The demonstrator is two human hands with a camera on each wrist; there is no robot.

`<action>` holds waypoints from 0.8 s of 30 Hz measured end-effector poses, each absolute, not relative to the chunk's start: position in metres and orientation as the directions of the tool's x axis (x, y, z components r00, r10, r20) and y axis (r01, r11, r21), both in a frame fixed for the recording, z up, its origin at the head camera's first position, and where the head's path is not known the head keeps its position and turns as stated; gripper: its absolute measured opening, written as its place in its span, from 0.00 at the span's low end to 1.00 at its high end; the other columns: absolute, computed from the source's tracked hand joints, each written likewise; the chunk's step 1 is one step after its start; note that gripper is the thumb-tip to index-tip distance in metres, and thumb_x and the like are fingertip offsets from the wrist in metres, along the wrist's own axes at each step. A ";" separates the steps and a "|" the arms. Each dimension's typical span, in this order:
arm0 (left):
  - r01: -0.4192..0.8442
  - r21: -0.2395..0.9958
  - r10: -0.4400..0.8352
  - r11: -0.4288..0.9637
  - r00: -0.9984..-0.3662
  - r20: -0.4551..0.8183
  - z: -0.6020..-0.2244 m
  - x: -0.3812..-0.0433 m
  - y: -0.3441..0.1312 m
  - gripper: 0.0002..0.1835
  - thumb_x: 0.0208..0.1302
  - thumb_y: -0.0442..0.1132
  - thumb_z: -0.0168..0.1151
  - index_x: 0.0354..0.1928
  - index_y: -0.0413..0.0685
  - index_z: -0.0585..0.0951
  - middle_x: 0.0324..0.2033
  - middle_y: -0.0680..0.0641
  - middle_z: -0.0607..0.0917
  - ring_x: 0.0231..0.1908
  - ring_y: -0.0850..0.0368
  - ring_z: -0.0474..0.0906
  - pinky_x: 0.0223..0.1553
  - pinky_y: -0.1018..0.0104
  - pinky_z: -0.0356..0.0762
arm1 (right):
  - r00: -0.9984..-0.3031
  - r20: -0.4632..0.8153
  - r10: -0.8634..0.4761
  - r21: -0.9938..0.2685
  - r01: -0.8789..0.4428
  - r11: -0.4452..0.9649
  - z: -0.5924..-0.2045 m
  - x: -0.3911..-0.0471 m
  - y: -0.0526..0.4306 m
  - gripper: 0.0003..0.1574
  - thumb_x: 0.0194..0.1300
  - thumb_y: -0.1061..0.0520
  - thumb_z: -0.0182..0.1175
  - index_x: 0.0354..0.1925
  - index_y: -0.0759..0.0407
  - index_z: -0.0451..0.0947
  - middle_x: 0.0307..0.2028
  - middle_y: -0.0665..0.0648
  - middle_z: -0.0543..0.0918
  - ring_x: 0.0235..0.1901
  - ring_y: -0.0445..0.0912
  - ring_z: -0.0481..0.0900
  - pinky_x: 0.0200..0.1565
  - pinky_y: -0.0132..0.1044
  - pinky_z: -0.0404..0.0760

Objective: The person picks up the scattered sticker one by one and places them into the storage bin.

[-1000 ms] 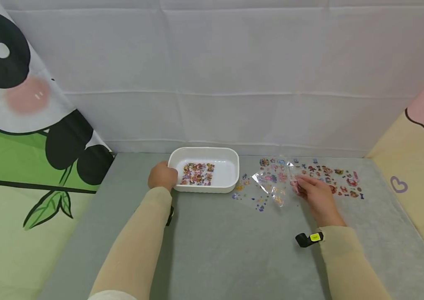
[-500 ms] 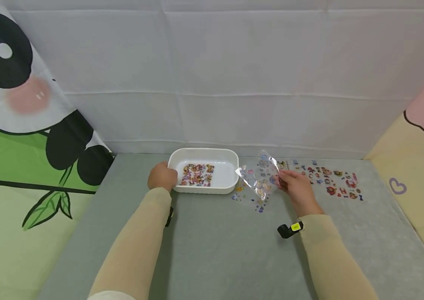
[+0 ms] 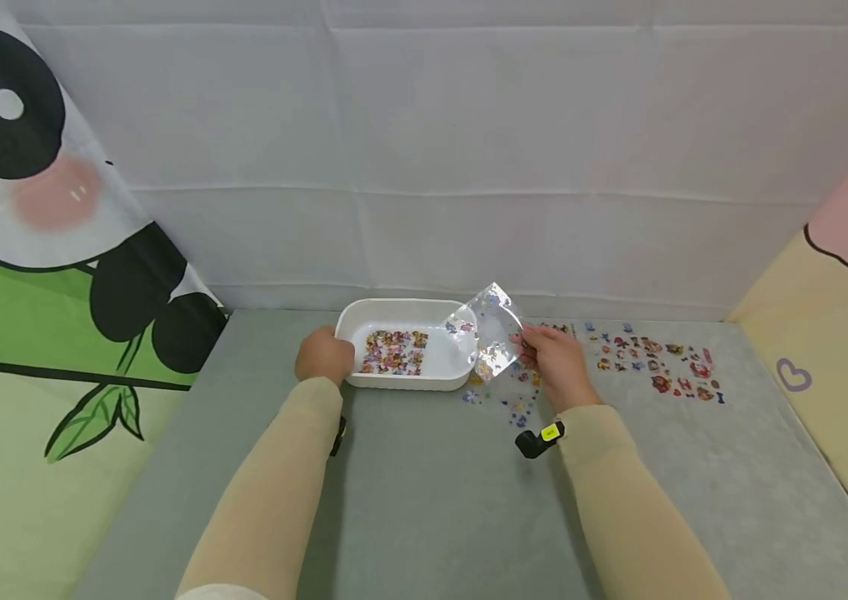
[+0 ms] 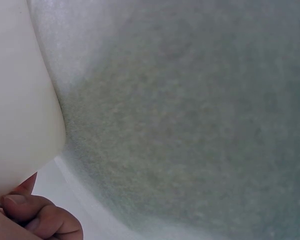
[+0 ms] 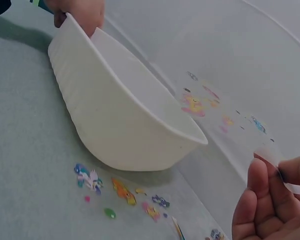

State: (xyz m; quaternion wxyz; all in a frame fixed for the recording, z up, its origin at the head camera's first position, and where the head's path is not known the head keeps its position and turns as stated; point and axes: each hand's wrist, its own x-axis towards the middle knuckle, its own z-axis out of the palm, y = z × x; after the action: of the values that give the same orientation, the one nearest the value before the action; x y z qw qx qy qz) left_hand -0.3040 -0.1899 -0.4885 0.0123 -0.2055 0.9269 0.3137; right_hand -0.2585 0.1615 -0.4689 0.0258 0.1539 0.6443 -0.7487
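Observation:
A white plastic tub (image 3: 409,383) stands at the back of the table. My left hand (image 3: 324,355) grips its left end, fingers curled at the rim; the left wrist view shows those fingers (image 4: 47,217) beside the tub's pale wall. Inside the tub lies a colourful sheet of small cartoon stickers (image 3: 394,352). Between thumb and fingers my right hand (image 3: 559,364) pinches a clear sticker sheet (image 3: 496,331) by its right edge. That sheet is raised and tilted, its left part over the tub's right end. Cartoon prints show on it in the right wrist view.
Right of the tub, small stickers (image 3: 520,408) lie on the grey table, partly behind the raised sheet. Farther right is another clear sheet with red and brown cartoon stickers (image 3: 660,367). A white cloth wall (image 3: 469,150) rises right behind the tub.
My right hand has carried the clear sticker sheet leftward, from over the stickers on the table to the tub's right end. The left hand and the tub have stayed in place.

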 end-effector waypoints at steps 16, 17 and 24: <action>-0.358 0.572 -0.358 0.738 -0.926 -0.118 -0.490 -0.302 -0.189 0.24 0.69 0.38 0.51 0.64 0.38 0.80 0.54 0.36 0.85 0.52 0.38 0.82 0.52 0.41 0.79 | -0.923 -0.289 0.254 -0.957 0.275 -0.089 -0.469 -0.277 0.116 0.17 0.77 0.60 0.57 0.57 0.67 0.81 0.47 0.61 0.87 0.43 0.50 0.83 0.52 0.44 0.82; -0.358 0.573 -0.358 0.737 -0.926 -0.119 -0.489 -0.302 -0.189 0.24 0.69 0.38 0.51 0.64 0.38 0.80 0.53 0.35 0.85 0.51 0.38 0.82 0.52 0.41 0.79 | -0.922 -0.283 0.265 -0.959 0.272 -0.080 -0.470 -0.278 0.113 0.17 0.76 0.60 0.57 0.57 0.68 0.81 0.46 0.61 0.87 0.42 0.49 0.83 0.52 0.44 0.81; -0.369 0.578 -0.361 0.728 -0.923 -0.134 -0.490 -0.303 -0.189 0.25 0.70 0.38 0.51 0.65 0.37 0.78 0.55 0.35 0.84 0.52 0.38 0.81 0.53 0.41 0.78 | -0.939 -0.210 0.272 -0.970 0.236 0.066 -0.472 -0.279 0.093 0.17 0.77 0.58 0.57 0.57 0.65 0.82 0.45 0.58 0.89 0.42 0.47 0.85 0.53 0.48 0.81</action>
State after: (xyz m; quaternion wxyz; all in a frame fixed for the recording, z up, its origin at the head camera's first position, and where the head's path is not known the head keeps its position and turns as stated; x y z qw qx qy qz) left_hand -0.3029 -0.1889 -0.4903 0.0060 -0.1964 0.9295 0.3122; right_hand -0.2793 0.0933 -0.4722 -0.0138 0.1741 0.7299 -0.6608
